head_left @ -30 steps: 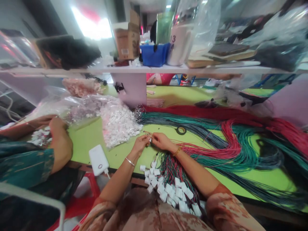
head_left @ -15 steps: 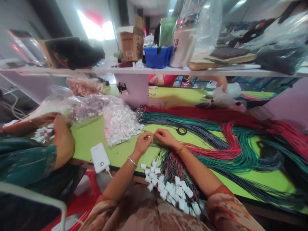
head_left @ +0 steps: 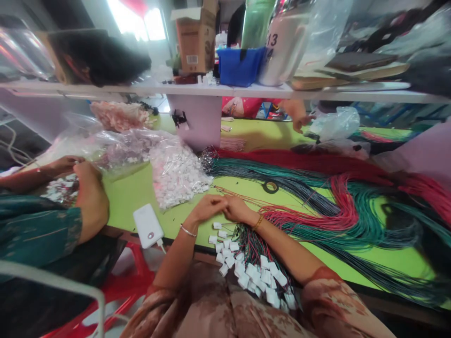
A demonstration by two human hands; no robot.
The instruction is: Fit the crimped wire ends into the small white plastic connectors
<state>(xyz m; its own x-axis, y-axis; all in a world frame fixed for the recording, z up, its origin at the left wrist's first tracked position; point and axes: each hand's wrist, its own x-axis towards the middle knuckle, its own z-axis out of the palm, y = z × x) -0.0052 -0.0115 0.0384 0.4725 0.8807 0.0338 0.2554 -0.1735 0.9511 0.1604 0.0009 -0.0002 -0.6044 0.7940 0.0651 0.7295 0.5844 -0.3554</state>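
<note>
My left hand (head_left: 208,207) and my right hand (head_left: 237,208) meet fingertip to fingertip above the green table near its front edge. Both are closed, and what they pinch is too small to make out. Below and right of them hangs a bunch of red, green and black wires (head_left: 256,244) with white connectors (head_left: 253,274) at its ends, over the table edge. Thin red wires (head_left: 243,193) lie just behind my hands. A bag of white connectors (head_left: 176,176) lies behind my left hand, and a black tape roll (head_left: 270,187) behind my right.
Long red, green and dark wire bundles (head_left: 338,202) cover the table's right side. A white power bank (head_left: 148,226) with a cable lies at the front left. At the left, a person's hands (head_left: 75,166) are over connectors. Above the table's back runs a shelf (head_left: 197,90) with a blue bin (head_left: 241,65).
My hands have come together; the left fingers now touch the right. Thin red wires behind them show more fully. The view has shifted a little.
</note>
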